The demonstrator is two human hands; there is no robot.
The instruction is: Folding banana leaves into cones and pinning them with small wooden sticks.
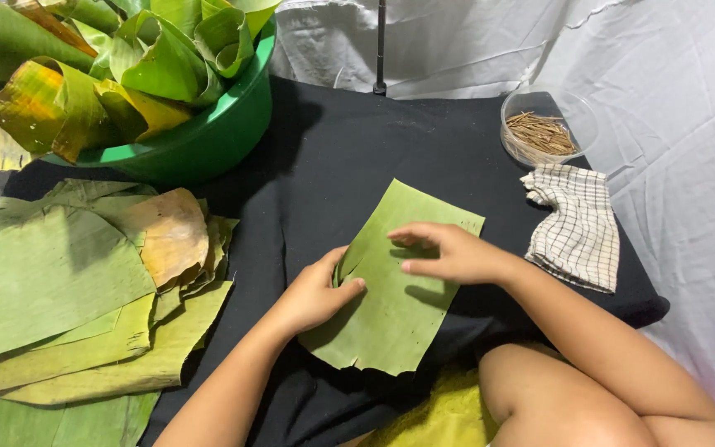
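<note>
Black cloth covers the bench [324, 157], white sheet behind. Nearest: banana leaf piece [391, 306] flat on the cloth, front edge overhanging. Left hand [316, 294] pressed on its left edge, fingers flat, thumb on the leaf, gripping nothing. Right hand [448, 252] flat on the leaf's middle, fingers extended, not clenched. Stack of cut leaves [59, 290] lies to the left. Checked cloth [577, 223] to the right. Farther: clear bowl of thin sticks [544, 128] right, green basin [208, 136] of rolled leaves far left.
</note>
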